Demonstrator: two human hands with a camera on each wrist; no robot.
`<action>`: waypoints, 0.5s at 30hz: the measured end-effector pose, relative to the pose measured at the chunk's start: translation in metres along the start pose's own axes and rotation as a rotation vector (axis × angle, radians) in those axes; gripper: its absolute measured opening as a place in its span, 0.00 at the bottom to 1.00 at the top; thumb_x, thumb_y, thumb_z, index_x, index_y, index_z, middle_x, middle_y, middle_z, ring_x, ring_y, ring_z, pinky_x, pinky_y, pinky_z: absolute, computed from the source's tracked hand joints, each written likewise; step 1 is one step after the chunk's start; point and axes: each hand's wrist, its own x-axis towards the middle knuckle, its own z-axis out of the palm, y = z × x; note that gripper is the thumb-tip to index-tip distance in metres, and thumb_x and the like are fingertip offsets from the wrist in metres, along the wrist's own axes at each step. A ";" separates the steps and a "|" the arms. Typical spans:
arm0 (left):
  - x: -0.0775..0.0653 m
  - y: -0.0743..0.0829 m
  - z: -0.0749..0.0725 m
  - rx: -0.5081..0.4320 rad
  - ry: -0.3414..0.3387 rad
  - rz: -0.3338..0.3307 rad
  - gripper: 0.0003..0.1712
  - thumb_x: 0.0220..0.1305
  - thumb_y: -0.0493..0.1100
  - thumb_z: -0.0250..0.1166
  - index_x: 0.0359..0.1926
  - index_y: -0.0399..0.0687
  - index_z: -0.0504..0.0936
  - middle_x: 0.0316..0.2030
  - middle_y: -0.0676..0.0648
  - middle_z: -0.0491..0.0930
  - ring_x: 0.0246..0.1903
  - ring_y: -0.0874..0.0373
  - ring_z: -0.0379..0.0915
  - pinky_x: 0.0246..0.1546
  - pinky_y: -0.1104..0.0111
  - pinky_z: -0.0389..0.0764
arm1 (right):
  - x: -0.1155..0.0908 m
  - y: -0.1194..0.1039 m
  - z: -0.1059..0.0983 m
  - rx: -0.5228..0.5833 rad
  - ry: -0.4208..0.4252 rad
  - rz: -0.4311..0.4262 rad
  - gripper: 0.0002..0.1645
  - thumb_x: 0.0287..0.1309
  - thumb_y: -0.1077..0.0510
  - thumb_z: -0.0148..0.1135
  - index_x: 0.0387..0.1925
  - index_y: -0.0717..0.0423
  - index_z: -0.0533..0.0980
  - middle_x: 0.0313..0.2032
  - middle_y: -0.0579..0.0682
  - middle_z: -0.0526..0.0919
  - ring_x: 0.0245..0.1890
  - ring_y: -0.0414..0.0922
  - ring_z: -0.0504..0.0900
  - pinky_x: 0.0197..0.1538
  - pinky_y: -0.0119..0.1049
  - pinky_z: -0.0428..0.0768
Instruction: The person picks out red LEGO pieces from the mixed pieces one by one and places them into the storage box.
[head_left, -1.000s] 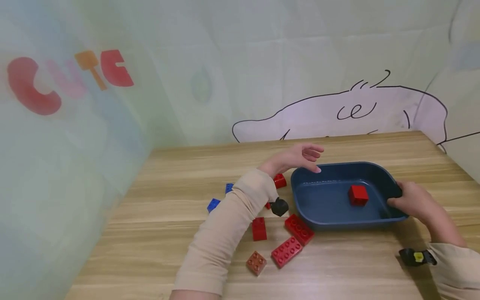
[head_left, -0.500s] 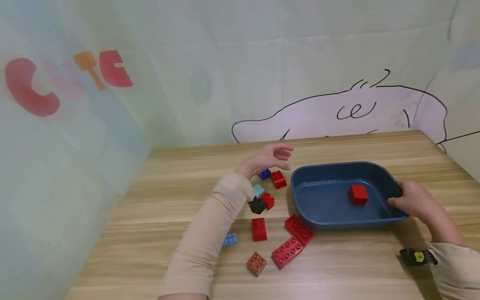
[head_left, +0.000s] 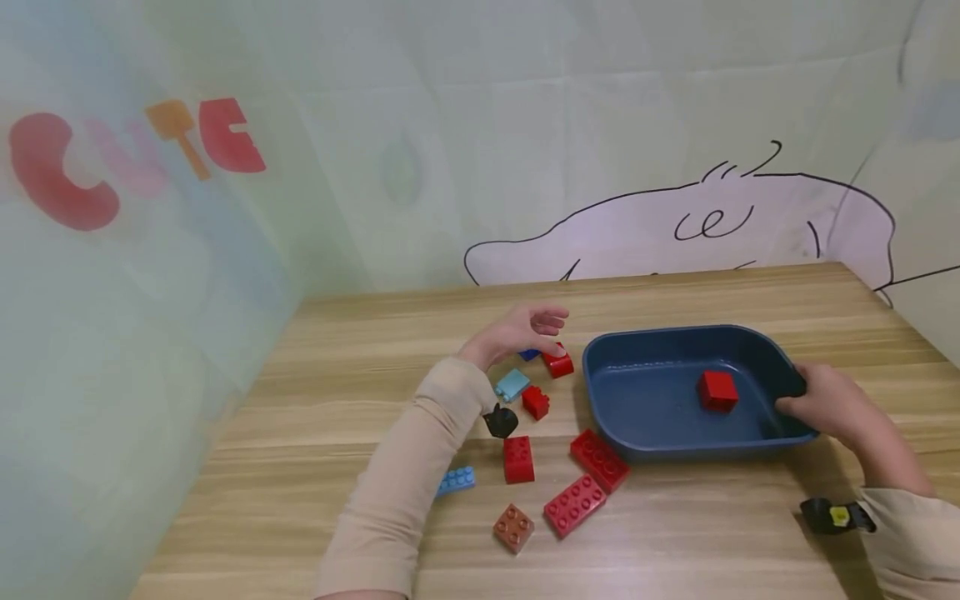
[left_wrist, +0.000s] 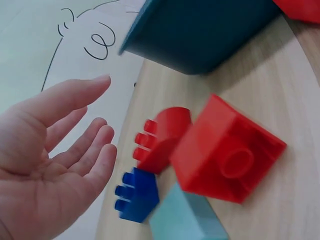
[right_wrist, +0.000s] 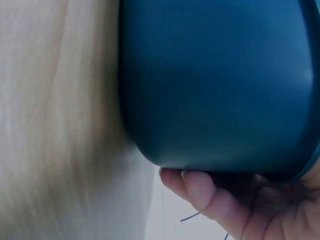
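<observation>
We see the left hand (head_left: 516,335) empty, its fingers loosely curved, just beside a red rounded-top brick (head_left: 560,366) and a dark-blue brick (head_left: 529,354); we judge both within easy reach. The right hand (head_left: 831,408) grips the right end of the blue tray (head_left: 645,408), where one square red block (head_left: 717,392) lies. Against a second ago, the left hand has swung left from over the tray's rim, uncovering a light-blue brick (head_left: 513,385) on the table (head_left: 637,542); the tray has stayed put.

Coloured letters (head_left: 142,180) spelling "CUTE" stand on the pale left-hand wall (head_left: 112,350).
</observation>
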 end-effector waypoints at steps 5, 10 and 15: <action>-0.001 -0.010 0.003 0.028 0.015 -0.017 0.37 0.54 0.29 0.66 0.65 0.38 0.64 0.62 0.37 0.66 0.59 0.45 0.64 0.56 0.63 0.70 | 0.000 0.000 0.000 0.002 -0.004 0.017 0.32 0.47 0.64 0.61 0.47 0.88 0.63 0.38 0.76 0.75 0.33 0.59 0.77 0.39 0.56 0.76; -0.001 -0.016 0.005 0.061 0.048 -0.017 0.37 0.51 0.27 0.67 0.63 0.36 0.65 0.60 0.38 0.68 0.58 0.47 0.65 0.57 0.65 0.68 | 0.000 0.001 0.000 -0.005 0.017 -0.008 0.29 0.45 0.64 0.62 0.44 0.86 0.66 0.34 0.73 0.77 0.31 0.57 0.77 0.37 0.54 0.76; -0.002 -0.017 0.006 0.102 0.063 -0.032 0.37 0.50 0.27 0.68 0.63 0.38 0.67 0.60 0.40 0.68 0.57 0.49 0.64 0.58 0.64 0.67 | -0.001 0.001 0.001 -0.005 0.023 -0.025 0.28 0.44 0.64 0.62 0.42 0.85 0.67 0.32 0.71 0.78 0.30 0.56 0.77 0.36 0.52 0.76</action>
